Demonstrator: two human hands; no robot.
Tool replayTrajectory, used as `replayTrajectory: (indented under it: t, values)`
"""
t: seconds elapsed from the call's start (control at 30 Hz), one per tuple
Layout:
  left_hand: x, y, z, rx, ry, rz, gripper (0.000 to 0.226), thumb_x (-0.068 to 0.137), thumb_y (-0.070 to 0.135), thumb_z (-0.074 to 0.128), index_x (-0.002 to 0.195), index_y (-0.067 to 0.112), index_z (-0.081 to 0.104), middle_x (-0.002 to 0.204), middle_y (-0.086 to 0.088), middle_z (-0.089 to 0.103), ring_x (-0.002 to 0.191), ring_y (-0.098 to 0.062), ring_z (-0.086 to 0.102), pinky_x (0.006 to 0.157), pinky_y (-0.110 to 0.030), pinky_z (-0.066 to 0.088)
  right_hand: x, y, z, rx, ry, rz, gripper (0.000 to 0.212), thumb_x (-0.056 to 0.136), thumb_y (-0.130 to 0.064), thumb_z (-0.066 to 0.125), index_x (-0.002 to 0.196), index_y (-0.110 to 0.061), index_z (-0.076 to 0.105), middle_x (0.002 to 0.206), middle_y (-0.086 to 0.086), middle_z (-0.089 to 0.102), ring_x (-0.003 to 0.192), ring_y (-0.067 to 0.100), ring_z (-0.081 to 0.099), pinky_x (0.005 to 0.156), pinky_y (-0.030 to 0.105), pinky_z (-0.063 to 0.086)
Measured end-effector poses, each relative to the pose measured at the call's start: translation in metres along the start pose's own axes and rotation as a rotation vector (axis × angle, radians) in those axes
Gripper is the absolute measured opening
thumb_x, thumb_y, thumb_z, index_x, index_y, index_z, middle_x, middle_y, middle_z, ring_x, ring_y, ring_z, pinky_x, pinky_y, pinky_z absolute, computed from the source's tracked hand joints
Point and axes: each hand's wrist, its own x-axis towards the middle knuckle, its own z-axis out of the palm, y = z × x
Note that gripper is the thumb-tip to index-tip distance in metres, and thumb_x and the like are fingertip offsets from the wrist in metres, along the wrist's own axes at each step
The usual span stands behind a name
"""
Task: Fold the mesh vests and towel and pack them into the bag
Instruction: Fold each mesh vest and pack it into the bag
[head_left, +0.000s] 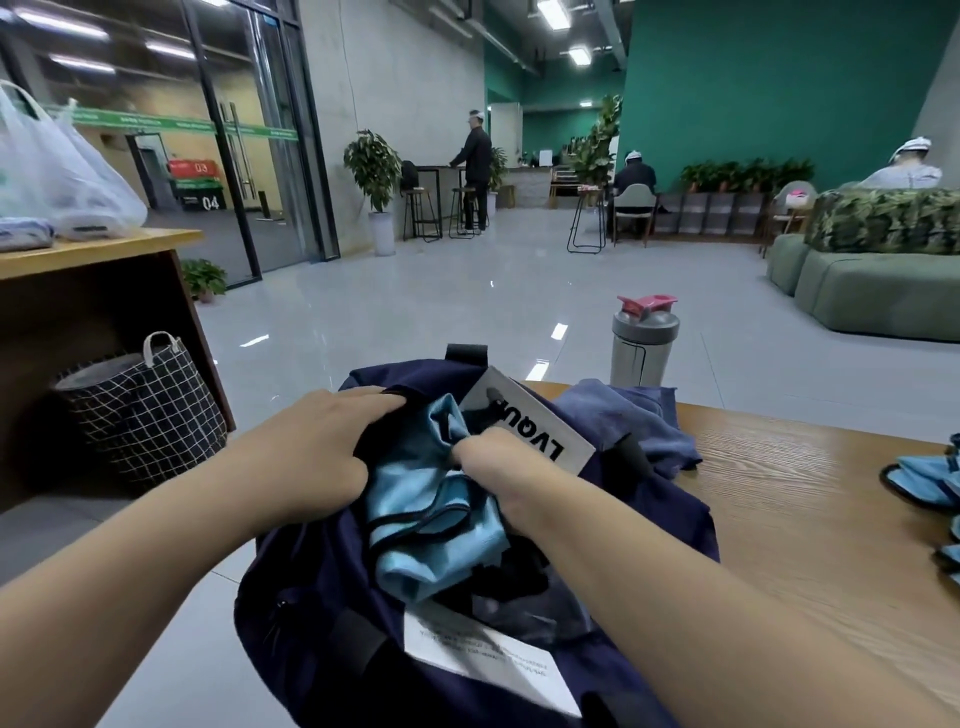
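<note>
Head-camera footage is filled by a navy bag (322, 597) lying at the near corner of a wooden table (810, 519), its mouth opened towards the wearer. A light blue mesh vest (431, 519), edged in black, is seen half inside that mouth. The left hand (317, 447) is laid over the far left rim of the opening, fingers fairly straight and pressed on the dark fabric, so the mouth is held apart rather than anything being gripped. The right hand (493, 457) is sunk into the bag with its fingers curled into the vest; the fingertips are hidden by the cloth. The towel (639, 421), dark blue and loosely crumpled, is left just beyond the bag on the right, touching it, beside a grey shaker bottle (641, 343). More blue vests (930, 483) are stacked well apart at the table's right edge. Packing is judged to be partly done. The coming reach is governed by one fact: everything unpacked lies to the right of the bag, so the right hand is the nearer one, while the left is better kept on the rim.
</note>
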Motion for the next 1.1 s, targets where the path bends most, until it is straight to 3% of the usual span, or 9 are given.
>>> replayTrajectory:
  t: [0.13,0.27,0.37,0.47,0.53,0.63,0.73,0.9,1.1]
  values:
    - [0.000,-0.001,-0.003,0.018,0.040,-0.001,0.076,0.079,0.000,0.045,0.148,0.029,0.028,0.154,0.012,0.027,0.139,-0.011,0.028,0.112,-0.021,0.020,0.007,-0.017,0.018,0.231,-0.034,-0.045,0.018,0.089,0.002,0.044,0.102,-0.002,0.055,0.083,0.015,0.056,0.072,0.025,0.056,0.058,0.019,0.045]
    - [-0.001,0.000,-0.005,0.023,0.010,0.015,0.073,0.083,0.004,0.044,0.148,0.031,0.026,0.154,0.014,0.025,0.139,-0.012,0.027,0.114,-0.023,0.021,0.015,-0.014,0.046,0.353,-0.036,-0.048,0.035,0.090,0.004,0.043,0.123,0.000,0.055,0.102,0.020,0.063,0.090,0.034,0.064,0.077,0.039,0.055]
    - [0.001,0.000,-0.003,0.046,-0.011,-0.011,0.073,0.081,0.004,0.044,0.148,0.029,0.028,0.153,0.013,0.027,0.138,-0.014,0.030,0.113,-0.024,0.023,0.014,-0.010,0.054,0.002,-0.095,-0.070,0.036,0.096,-0.004,0.040,0.129,0.007,0.050,0.112,0.021,0.061,0.111,0.034,0.057,0.085,0.033,0.044]
    - [0.003,-0.001,-0.001,0.050,-0.001,-0.017,0.072,0.079,0.003,0.047,0.145,0.028,0.034,0.149,0.011,0.036,0.133,-0.018,0.036,0.110,-0.026,0.027,-0.009,-0.012,0.049,-0.451,-0.043,-0.263,0.039,0.098,-0.026,0.045,0.120,0.005,0.054,0.119,0.024,0.059,0.113,0.037,0.055,0.087,0.035,0.042]
    - [0.003,-0.003,0.000,0.047,0.001,-0.026,0.069,0.080,0.006,0.051,0.144,0.027,0.036,0.148,0.011,0.038,0.133,-0.019,0.036,0.109,-0.027,0.028,-0.034,-0.005,0.044,-0.779,0.064,-0.447,0.048,0.096,-0.036,0.048,0.125,0.001,0.044,0.122,0.020,0.049,0.112,0.036,0.050,0.087,0.037,0.041]
    - [0.002,-0.007,0.003,0.024,-0.012,0.007,0.064,0.074,0.011,0.043,0.136,0.029,0.046,0.136,0.014,0.049,0.123,-0.020,0.044,0.103,-0.030,0.035,-0.053,0.010,0.034,-1.063,0.126,-0.840,0.058,0.091,-0.022,0.055,0.139,-0.012,0.025,0.131,0.014,0.031,0.104,0.034,0.047,0.077,0.036,0.037]
    - [-0.001,-0.009,0.006,0.002,0.001,0.028,0.072,0.062,0.018,0.032,0.131,0.028,0.051,0.130,0.014,0.054,0.116,-0.017,0.049,0.098,-0.025,0.036,-0.040,0.015,0.022,-1.230,0.064,-1.011,0.070,0.086,-0.027,0.060,0.145,-0.025,0.022,0.140,0.012,0.027,0.103,0.034,0.044,0.080,0.042,0.042]
    - [-0.003,-0.011,0.014,-0.010,0.019,0.017,0.081,0.059,0.019,0.031,0.138,0.030,0.046,0.139,0.016,0.048,0.119,-0.016,0.046,0.101,-0.022,0.033,-0.019,0.022,0.027,-1.473,0.059,-0.916,0.059,0.091,-0.033,0.054,0.139,-0.010,0.031,0.135,0.021,0.040,0.123,0.037,0.036,0.098,0.041,0.033]
    - [-0.005,-0.002,0.012,-0.059,0.117,-0.002,0.058,0.075,-0.004,0.045,0.129,0.014,0.054,0.134,0.008,0.052,0.124,-0.020,0.046,0.096,-0.019,0.030,-0.007,0.021,0.049,-1.303,-0.136,-0.773,0.030,0.100,-0.016,0.040,0.124,-0.002,0.050,0.124,0.022,0.059,0.112,0.037,0.057,0.089,0.038,0.043]
